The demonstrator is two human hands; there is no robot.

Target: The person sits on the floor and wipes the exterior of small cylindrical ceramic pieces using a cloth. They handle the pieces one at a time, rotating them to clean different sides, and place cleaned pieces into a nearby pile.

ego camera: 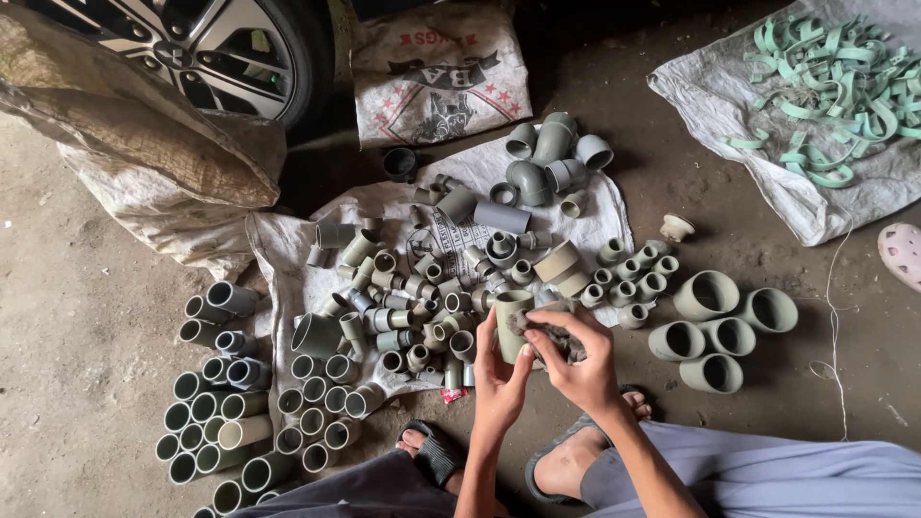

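Observation:
My left hand (499, 376) grips a grey-green plastic pipe fitting (508, 315), held upright above the ground near my feet. Pressed against the fitting's top is a dirty grey rag (556, 338), pinched in my right hand (578, 357). Just beyond the hands, many grey pipe couplings and elbows (432, 288) lie scattered on a white sack (278, 251) spread on the floor. Both hands are close together, thumbs almost touching.
Rows of upright grey sleeves (240, 412) stand at the left. Several large wide couplings (720, 331) sit at the right. A white sheet (835, 206) with green pipe clips (835, 77) lies far right. A car wheel (206, 43), burlap sacks (144, 144) and a printed bag (436, 72) are behind.

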